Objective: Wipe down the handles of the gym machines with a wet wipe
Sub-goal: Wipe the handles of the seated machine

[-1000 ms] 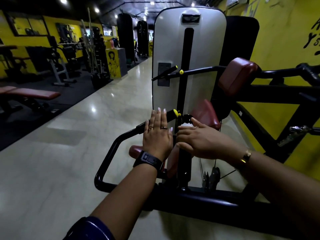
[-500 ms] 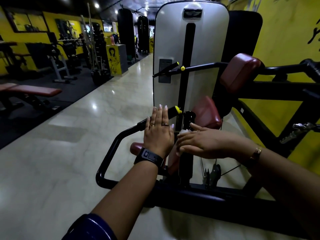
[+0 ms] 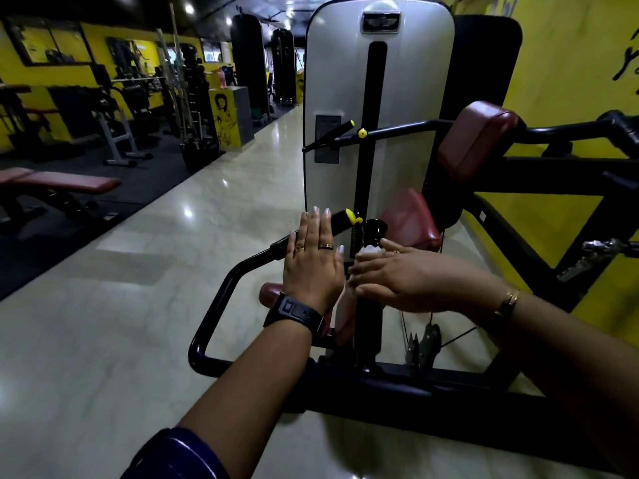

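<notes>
Right hand point(image 3: 415, 281) hides most of wipe point(image 3: 369, 250) (white sliver).

Flat left hand point(image 3: 313, 262), fingers straight; right hand point(image 3: 404, 278) seemingly pinching.

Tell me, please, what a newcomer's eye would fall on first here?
The tall white weight-stack cover dominates the centre. Below, the left hand lies flat on the black tubular handle, while the right hand holds a crumpled white wet wipe against the black upright post.

Yellow wall point(image 3: 570, 63) at two o'clock, maroon pad point(image 3: 479, 143) before it; black handle point(image 3: 338, 221) tipped yellow; white wipe point(image 3: 369, 250); pale grey panel point(image 3: 339, 81) at twelve.
</notes>
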